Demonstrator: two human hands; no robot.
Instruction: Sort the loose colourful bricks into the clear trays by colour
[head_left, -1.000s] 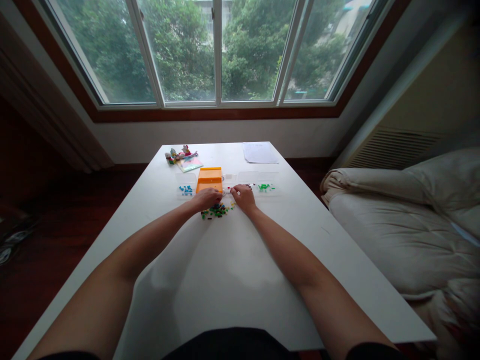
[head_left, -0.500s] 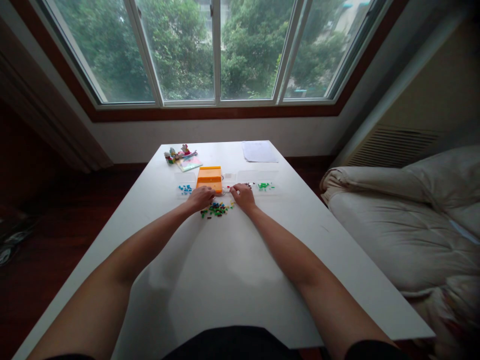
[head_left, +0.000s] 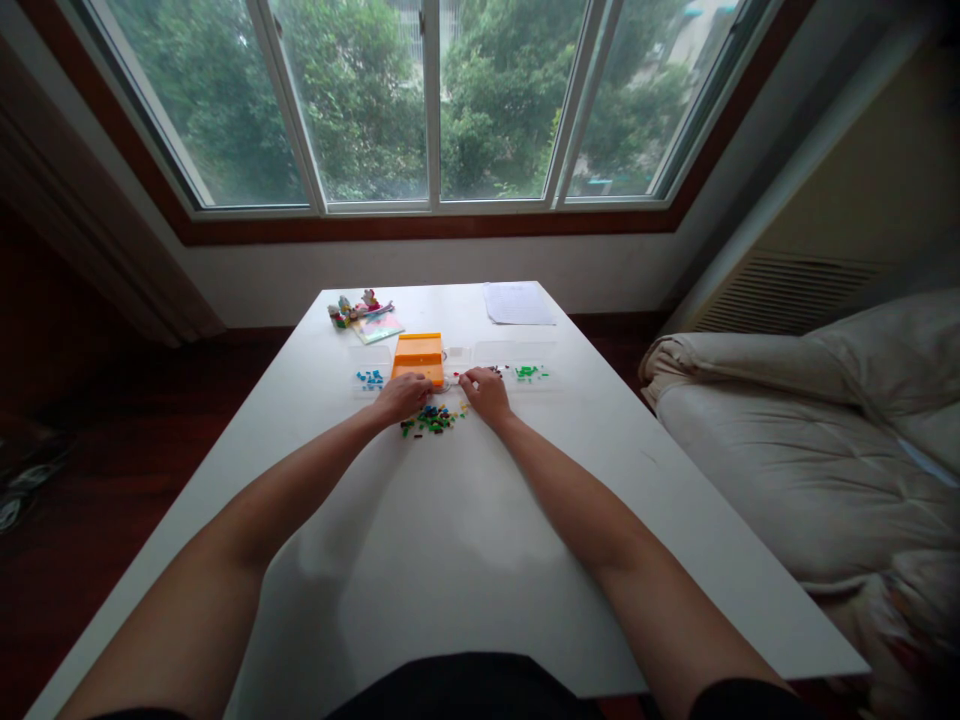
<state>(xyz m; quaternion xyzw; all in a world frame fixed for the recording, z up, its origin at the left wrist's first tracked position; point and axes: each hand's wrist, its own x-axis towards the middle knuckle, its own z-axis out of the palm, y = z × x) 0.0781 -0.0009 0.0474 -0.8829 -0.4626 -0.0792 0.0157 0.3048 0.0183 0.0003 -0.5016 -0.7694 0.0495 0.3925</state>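
Observation:
A loose pile of small building bricks [head_left: 433,420], in green, blue, yellow and dark colours, lies on the white table. Just beyond the pile, at the front edge of an open orange box [head_left: 418,346], is my left hand [head_left: 405,396]. Its fingers are curled together, and whatever they pinch is too small to make out. To the right, my right hand [head_left: 486,393] reaches over a small clear box with its fingers bent and closed. What it holds, if anything, is hidden. Blue bricks [head_left: 369,379] sit in a clear box on the left, green bricks [head_left: 529,373] in one on the right.
Small toy figures [head_left: 360,308] and a pastel card [head_left: 379,327] lie at the table's far left. Sheets of paper [head_left: 520,303] rest at the far right. A padded beige sofa [head_left: 787,440] stands along the right side, and a window [head_left: 435,100] is beyond the table.

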